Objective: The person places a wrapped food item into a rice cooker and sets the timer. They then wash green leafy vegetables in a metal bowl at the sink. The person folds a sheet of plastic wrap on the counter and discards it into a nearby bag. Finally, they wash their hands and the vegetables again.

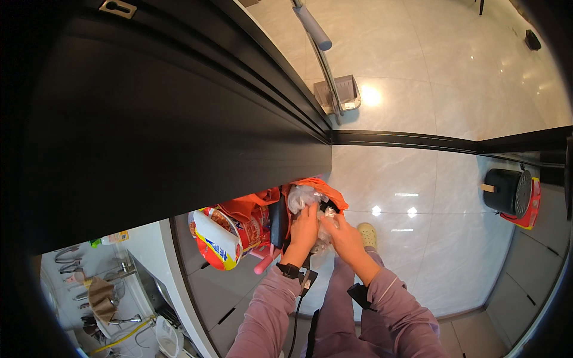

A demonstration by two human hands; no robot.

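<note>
An orange bag (336, 193) hangs open beside the black door panel, stuffed with crumpled clear plastic bags (301, 197). My left hand (305, 227) reaches over the bag's mouth with its fingers against the plastic; its grip is partly hidden. Close on its right, my right hand (345, 235) pinches a crumpled clear plastic bag (329, 215) between thumb and fingers. More of the clear plastic hangs below and between the hands. Left of the orange bag are a dark blue object (277, 221) and a red instant noodle tub (215, 239) with a white and yellow label.
A black door panel (179, 116) fills the upper left. Its dark floor track (403, 139) crosses the tiles. Behind it stands a long-handled dustpan (347, 91). A black pot-like appliance (503, 191) sits at right. A sink counter (172, 277) is lower left. A pink handle (264, 265) juts out near my left wrist.
</note>
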